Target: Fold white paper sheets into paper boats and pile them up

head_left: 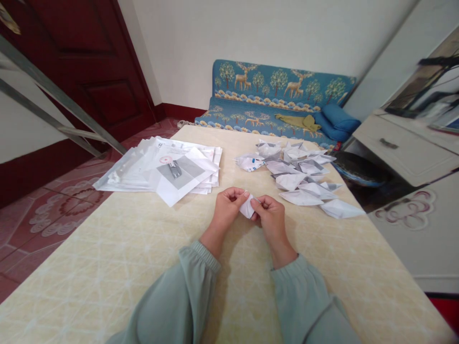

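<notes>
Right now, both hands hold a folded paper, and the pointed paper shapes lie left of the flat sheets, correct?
No: the head view shows the pointed paper shapes right of the flat sheets. The left hand and right hand do hold a folded paper.

Ahead of you, beyond the table [161, 267]: a blue sofa [265, 95] patterned with deer and trees, set along a white wall [179, 52]; on its seat, an olive cloth [297, 122] beside a blue cushion [339, 123]. To your left: a dark red door [82, 57], a slanting metal frame [68, 103] and red floor tiles [71, 210]. To your right: a pale cabinet [412, 143].
</notes>
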`<action>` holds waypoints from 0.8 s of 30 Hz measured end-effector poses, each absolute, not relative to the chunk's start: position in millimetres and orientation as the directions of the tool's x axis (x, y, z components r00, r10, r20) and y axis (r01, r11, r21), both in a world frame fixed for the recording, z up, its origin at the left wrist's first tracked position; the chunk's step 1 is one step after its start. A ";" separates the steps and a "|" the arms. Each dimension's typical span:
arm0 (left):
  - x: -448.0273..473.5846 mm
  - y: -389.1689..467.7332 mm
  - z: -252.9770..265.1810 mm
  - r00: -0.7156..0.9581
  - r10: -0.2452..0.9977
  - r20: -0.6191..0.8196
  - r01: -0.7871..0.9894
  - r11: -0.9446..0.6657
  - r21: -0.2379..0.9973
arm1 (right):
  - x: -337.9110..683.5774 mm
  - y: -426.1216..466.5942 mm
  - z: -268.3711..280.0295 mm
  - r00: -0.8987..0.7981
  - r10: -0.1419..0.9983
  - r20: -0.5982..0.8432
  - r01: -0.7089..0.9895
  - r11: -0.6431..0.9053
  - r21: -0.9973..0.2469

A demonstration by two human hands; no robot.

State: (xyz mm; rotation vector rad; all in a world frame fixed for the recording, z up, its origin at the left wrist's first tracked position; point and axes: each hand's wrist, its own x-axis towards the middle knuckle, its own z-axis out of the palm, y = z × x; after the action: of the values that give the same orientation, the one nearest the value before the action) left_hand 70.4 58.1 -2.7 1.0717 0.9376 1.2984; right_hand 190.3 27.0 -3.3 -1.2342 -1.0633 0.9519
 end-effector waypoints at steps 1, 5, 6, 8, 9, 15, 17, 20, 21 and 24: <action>71.0 58.1 -3.2 0.111 0.993 0.041 -0.266 -0.010 0.964 | 190.5 26.6 -3.7 0.281 0.953 0.109 -0.003 0.115 -0.993; 71.6 57.1 -5.0 0.259 0.966 0.005 -0.324 0.082 0.942 | 191.6 26.7 -6.1 0.368 0.921 0.127 -0.032 0.149 -0.988; 71.5 56.6 -5.2 0.287 0.958 0.002 -0.350 0.102 0.931 | 192.0 27.0 -7.0 0.382 0.915 0.129 -0.036 0.154 -0.987; 71.1 55.4 -4.8 0.329 0.944 0.005 -0.393 0.132 0.910 | 192.5 28.0 -8.7 0.413 0.902 0.126 -0.054 0.162 -0.985; 71.1 54.8 -4.4 0.339 0.941 0.005 -0.406 0.142 0.903 | 192.6 28.5 -9.4 0.427 0.896 0.122 -0.065 0.166 -0.984; 72.5 50.8 0.1 0.244 0.968 -0.058 -0.369 0.148 0.918 | 190.8 29.2 -9.1 0.429 0.899 0.089 -0.089 0.141 -0.986; 72.9 49.6 1.2 0.211 0.975 -0.069 -0.358 0.142 0.923 | 190.4 28.3 -7.6 0.420 0.904 0.085 -0.067 0.124 -0.990; 73.1 48.4 2.0 0.176 0.981 -0.076 -0.319 0.130 0.939 | 190.6 27.0 -5.8 0.431 0.896 0.101 0.001 0.112 -0.994; 73.2 48.2 2.0 0.169 0.982 -0.080 -0.300 0.129 0.945 | 190.8 26.9 -5.6 0.434 0.894 0.109 0.019 0.112 -0.993; 73.8 48.4 1.0 0.160 0.983 -0.087 -0.247 0.125 0.961 | 190.7 27.1 -5.9 0.409 0.904 0.127 0.043 0.120 -0.992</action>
State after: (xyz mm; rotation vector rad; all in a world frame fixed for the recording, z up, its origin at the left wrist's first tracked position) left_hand 73.8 48.4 1.0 1.0092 0.9633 1.1356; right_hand 190.7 27.1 -5.9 -1.3002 -0.9624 0.7974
